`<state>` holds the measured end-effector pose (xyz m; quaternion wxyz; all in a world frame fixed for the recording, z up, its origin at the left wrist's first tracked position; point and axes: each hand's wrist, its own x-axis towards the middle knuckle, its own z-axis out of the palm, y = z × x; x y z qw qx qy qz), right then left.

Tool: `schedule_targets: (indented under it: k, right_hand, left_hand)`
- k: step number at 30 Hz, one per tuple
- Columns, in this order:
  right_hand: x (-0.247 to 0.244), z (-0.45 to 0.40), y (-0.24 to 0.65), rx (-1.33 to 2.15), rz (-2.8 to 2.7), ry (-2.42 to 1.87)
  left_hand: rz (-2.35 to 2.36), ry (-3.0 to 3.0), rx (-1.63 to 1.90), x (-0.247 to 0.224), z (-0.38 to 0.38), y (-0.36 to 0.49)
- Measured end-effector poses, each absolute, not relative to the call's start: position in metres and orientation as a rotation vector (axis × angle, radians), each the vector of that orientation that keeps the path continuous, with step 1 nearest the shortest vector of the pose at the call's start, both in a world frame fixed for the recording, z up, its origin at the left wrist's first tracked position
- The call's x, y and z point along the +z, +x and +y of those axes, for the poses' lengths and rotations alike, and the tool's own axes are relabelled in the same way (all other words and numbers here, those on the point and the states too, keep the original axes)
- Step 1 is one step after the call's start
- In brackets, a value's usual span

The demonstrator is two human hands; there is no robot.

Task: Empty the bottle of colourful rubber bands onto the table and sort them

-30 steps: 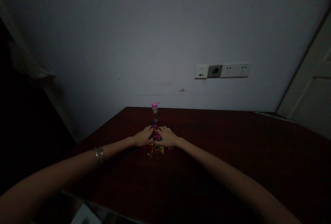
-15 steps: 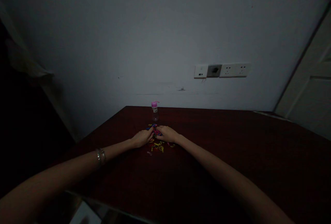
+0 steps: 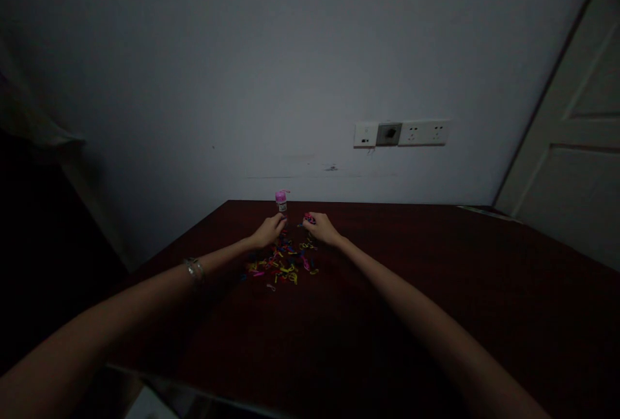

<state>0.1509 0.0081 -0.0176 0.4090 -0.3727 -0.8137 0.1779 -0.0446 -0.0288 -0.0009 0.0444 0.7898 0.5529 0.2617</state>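
Several small coloured loops [image 3: 285, 264], too small to tell whether clips or bands, lie spread over the dark red tabletop. My right hand [image 3: 320, 228] is closed around a clump of pink and blue loops [image 3: 310, 217], just above the far right side of the pile. My left hand [image 3: 268, 230] is closed at the pile's far left side, its fingertips in front of the bottle; what it holds, if anything, I cannot make out. A clear bottle with a pink cap [image 3: 281, 197] stands upright behind it, its lower part partly hidden.
The dark red table [image 3: 397, 277] reaches back to a pale wall [image 3: 290, 83]. A row of sockets and switches [image 3: 400, 133] is on that wall. At the right stands a white door [image 3: 571, 148]. A pale flat thing [image 3: 150, 404] shows below the table's front edge.
My hands have moved apart and farther back. The loops that were gathered between them now lie more widely spread, with some in my right hand. The view has shifted slightly right.
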Motion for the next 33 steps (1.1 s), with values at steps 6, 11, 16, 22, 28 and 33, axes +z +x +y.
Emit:
schedule_targets:
  k: [6, 11, 16, 22, 28, 33]
  right_hand:
    - [-0.004, 0.018, 0.216, 0.416, -1.961, -1.069]
    - [-0.003, 0.019, 0.269, 0.355, -1.926, -1.201]
    - [-0.008, 0.017, 0.308, 0.306, -1.911, -1.317]
    - [-0.011, 0.018, 0.339, 0.374, -1.954, -1.375]
    - [-0.01, 0.018, 0.354, 0.477, -2.033, -1.313]
    - [-0.002, 0.009, 0.356, 0.326, -2.019, -1.308]
  left_hand:
    - [1.562, 2.493, 0.876, 0.012, -0.006, 0.021]
    - [1.447, 2.486, 0.843, 0.006, 0.008, 0.08]
    - [1.376, 2.48, 0.819, 0.0, 0.015, 0.126]
    - [1.372, 2.453, 0.764, 0.0, 0.019, 0.151]
    - [1.251, 2.438, 0.741, 0.001, 0.021, 0.153]
    - [1.195, 2.428, 0.792, -0.001, 0.02, 0.148]
